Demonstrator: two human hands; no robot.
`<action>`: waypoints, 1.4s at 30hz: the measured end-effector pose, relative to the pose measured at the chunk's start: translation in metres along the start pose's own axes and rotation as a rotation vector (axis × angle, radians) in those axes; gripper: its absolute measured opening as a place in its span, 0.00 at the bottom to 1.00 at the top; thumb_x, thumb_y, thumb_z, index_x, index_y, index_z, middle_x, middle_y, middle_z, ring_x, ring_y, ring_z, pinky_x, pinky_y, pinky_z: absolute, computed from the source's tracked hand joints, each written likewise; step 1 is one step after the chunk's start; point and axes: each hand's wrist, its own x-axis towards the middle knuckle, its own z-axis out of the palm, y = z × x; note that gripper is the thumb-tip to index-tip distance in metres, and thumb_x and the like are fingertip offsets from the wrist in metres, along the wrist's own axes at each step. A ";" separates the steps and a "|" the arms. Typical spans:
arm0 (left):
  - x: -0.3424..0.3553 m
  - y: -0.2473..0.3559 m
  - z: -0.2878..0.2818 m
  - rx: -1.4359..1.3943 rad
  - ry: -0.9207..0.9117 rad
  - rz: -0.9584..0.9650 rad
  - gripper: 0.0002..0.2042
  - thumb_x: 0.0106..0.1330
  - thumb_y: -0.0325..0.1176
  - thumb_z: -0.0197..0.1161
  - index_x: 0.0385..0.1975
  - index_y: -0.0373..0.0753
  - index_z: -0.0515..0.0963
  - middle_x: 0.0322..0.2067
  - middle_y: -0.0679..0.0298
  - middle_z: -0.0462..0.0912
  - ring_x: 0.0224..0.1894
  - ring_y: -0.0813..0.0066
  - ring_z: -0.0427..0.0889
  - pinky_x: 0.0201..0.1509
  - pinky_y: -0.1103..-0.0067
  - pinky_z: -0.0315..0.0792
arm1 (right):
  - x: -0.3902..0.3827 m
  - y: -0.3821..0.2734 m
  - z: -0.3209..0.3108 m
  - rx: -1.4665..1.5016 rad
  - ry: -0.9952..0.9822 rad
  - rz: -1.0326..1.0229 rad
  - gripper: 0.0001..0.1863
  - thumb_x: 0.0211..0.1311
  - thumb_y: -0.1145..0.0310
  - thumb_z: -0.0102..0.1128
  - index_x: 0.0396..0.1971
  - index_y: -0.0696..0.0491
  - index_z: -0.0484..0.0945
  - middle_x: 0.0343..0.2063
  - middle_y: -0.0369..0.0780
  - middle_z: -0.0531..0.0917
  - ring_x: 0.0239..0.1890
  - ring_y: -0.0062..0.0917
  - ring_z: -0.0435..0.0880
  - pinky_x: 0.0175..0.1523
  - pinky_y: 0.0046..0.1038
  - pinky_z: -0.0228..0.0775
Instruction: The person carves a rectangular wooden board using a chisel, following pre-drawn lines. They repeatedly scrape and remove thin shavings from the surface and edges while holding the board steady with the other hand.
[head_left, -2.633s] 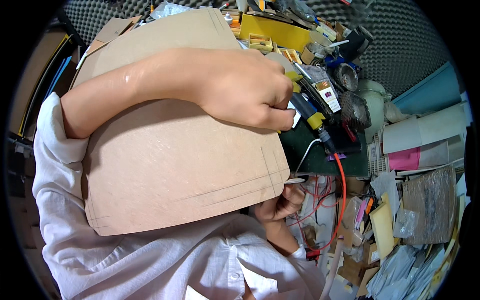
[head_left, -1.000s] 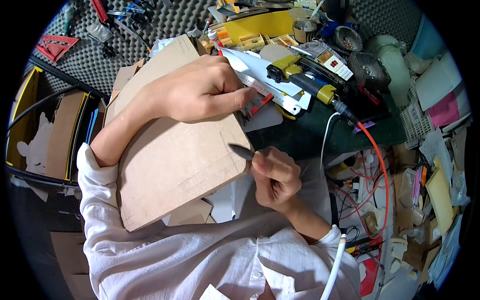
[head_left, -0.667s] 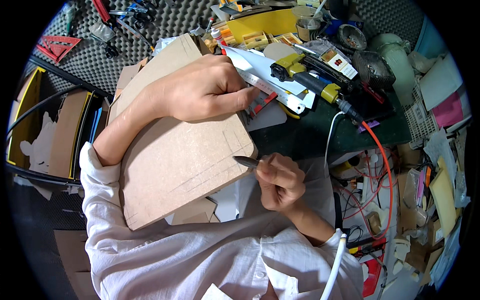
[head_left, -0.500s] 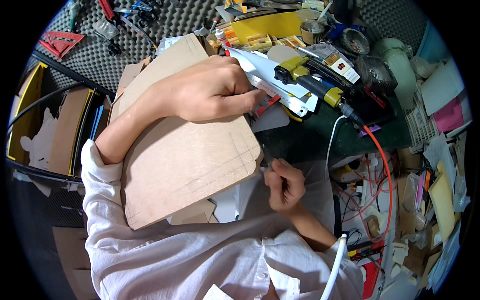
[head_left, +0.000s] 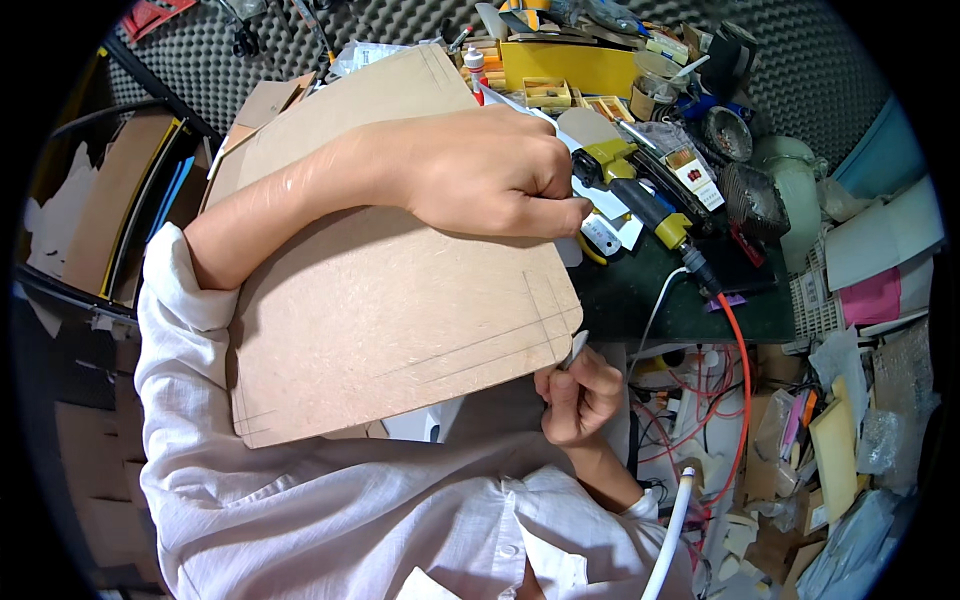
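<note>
A tan fibreboard panel with rounded corners and pencil lines slants across in front of my body. My left forearm lies over it. My left hand is closed over the panel's right edge; its fingertips are hidden. Just below the near right corner is my right hand, with fingers pinched round a small, slim, light-grey, blade-like piece. The tip of that piece meets the panel's rounded corner in the picture; whether it touches cannot be made out.
Beyond the panel, a yellow-and-black air tool with a red hose lies on the dark green tabletop. A white hose rises at my lower right. Clutter fills the right side; a cardboard-filled rack stands left.
The view has shifted. My right hand has come up against the panel's near right corner with the grey piece, where before it was slightly apart. My left hand keeps its hold.
</note>
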 end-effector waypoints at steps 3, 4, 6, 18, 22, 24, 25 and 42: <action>0.000 0.002 0.000 -0.001 -0.001 -0.007 0.23 0.64 0.36 0.50 0.07 0.29 0.69 0.05 0.54 0.63 0.09 0.62 0.63 0.18 0.71 0.60 | -0.008 0.001 -0.004 -0.003 0.012 0.044 0.14 0.57 0.83 0.51 0.43 0.56 0.71 0.18 0.38 0.72 0.14 0.19 0.69 0.18 0.19 0.61; 0.000 0.002 -0.001 0.001 -0.007 -0.023 0.23 0.64 0.36 0.50 0.07 0.28 0.69 0.05 0.54 0.63 0.10 0.61 0.64 0.18 0.71 0.60 | -0.010 0.001 -0.006 -0.017 0.015 0.066 0.13 0.57 0.82 0.52 0.43 0.56 0.71 0.19 0.40 0.73 0.15 0.19 0.70 0.19 0.20 0.63; 0.000 0.003 -0.001 0.015 0.020 0.013 0.23 0.64 0.36 0.50 0.07 0.28 0.69 0.05 0.53 0.63 0.10 0.59 0.64 0.18 0.70 0.61 | -0.013 0.002 -0.010 -0.074 0.016 0.080 0.13 0.57 0.81 0.53 0.43 0.55 0.71 0.22 0.42 0.75 0.16 0.20 0.71 0.23 0.22 0.67; -0.003 0.003 0.002 -0.010 0.074 -0.016 0.23 0.62 0.39 0.48 0.10 0.28 0.70 0.08 0.51 0.66 0.14 0.55 0.66 0.22 0.68 0.63 | -0.006 -0.008 0.002 -0.245 0.114 0.076 0.03 0.59 0.78 0.49 0.32 0.55 0.72 0.18 0.39 0.75 0.14 0.17 0.70 0.20 0.19 0.60; -0.005 0.005 0.002 -0.010 0.067 -0.054 0.22 0.63 0.39 0.48 0.11 0.28 0.71 0.08 0.52 0.67 0.14 0.55 0.66 0.23 0.68 0.64 | -0.003 -0.010 0.009 -0.216 0.143 0.108 0.04 0.60 0.77 0.50 0.32 0.56 0.74 0.21 0.42 0.77 0.14 0.15 0.70 0.18 0.17 0.57; -0.005 0.006 0.001 -0.013 0.072 -0.057 0.22 0.63 0.39 0.48 0.11 0.28 0.71 0.08 0.52 0.67 0.14 0.55 0.66 0.23 0.68 0.64 | -0.002 -0.009 0.009 -0.172 0.189 0.070 0.06 0.60 0.77 0.49 0.34 0.57 0.75 0.18 0.40 0.75 0.14 0.14 0.68 0.18 0.16 0.57; -0.005 0.006 0.001 -0.019 0.073 -0.054 0.22 0.63 0.39 0.48 0.11 0.29 0.71 0.08 0.52 0.67 0.14 0.55 0.66 0.23 0.68 0.64 | -0.003 -0.007 0.010 -0.127 0.199 0.039 0.06 0.60 0.77 0.49 0.36 0.58 0.75 0.17 0.39 0.75 0.13 0.14 0.68 0.18 0.16 0.57; -0.004 0.006 -0.001 -0.025 0.034 -0.086 0.23 0.63 0.40 0.49 0.10 0.29 0.72 0.08 0.53 0.68 0.14 0.57 0.68 0.24 0.69 0.65 | -0.010 -0.007 -0.003 -0.168 0.163 0.083 0.08 0.60 0.77 0.50 0.38 0.55 0.76 0.24 0.44 0.79 0.14 0.14 0.69 0.19 0.17 0.58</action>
